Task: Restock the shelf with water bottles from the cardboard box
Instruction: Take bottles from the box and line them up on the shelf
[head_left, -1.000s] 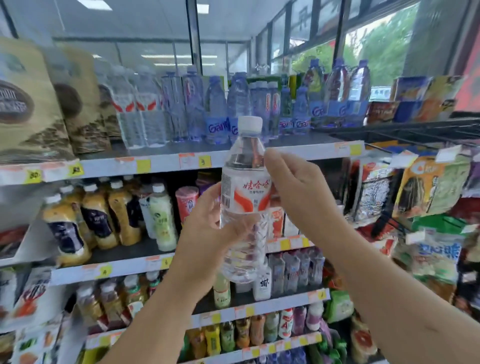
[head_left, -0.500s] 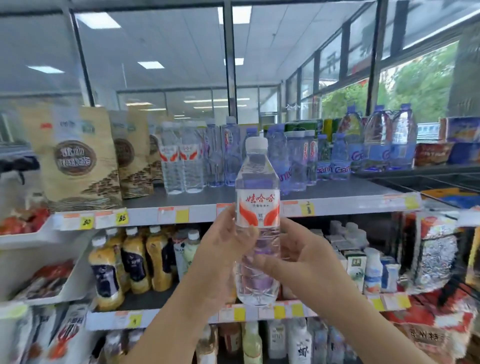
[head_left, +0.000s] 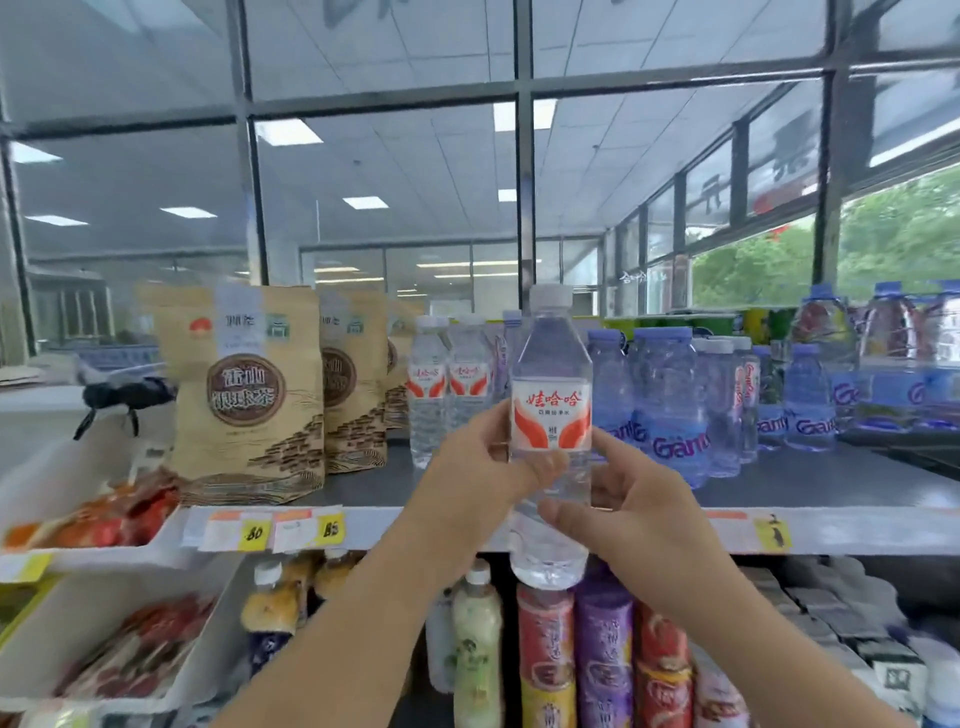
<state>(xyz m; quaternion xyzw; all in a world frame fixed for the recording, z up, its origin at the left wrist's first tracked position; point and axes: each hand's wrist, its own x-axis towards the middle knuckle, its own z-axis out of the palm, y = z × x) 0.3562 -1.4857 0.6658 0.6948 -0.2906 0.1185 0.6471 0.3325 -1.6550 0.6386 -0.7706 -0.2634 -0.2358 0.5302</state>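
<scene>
1. While both hands hold it, the water bottle (head_left: 550, 415) stands straight up in the air, in front of the top shelf (head_left: 857, 530).
2. The left hand (head_left: 478, 478) grips the water bottle's left side. Its thumb lies across the front, just under the red and white label.
3. The right hand (head_left: 639, 514) grips the water bottle's right side, a bit lower down. Its fingers curl round the clear part and its thumb points up by the label.
4. The water bottle has a white cap on top. Its bottom hangs lower than the front edge of the top shelf.
5. Behind the water bottle and a little to its left, two matching bottles (head_left: 449, 395) stand side by side on the shelf board.
6. Behind it and to its right, blue-label bottles (head_left: 670, 405) stand close together.
7. Far to its right and farther back stand big jugs (head_left: 893, 358).
8. Well to its left, tan bags (head_left: 249, 395) stand in a row on the same board.
9. Lower and to its left, yellow price tags (head_left: 291, 530) sit on the shelf edge.
10. Right under the water bottle stand drinks (head_left: 550, 654) in red, purple and pale green.
11. Far to its left and lower, white trays (head_left: 171, 540) hold red packs.
</scene>
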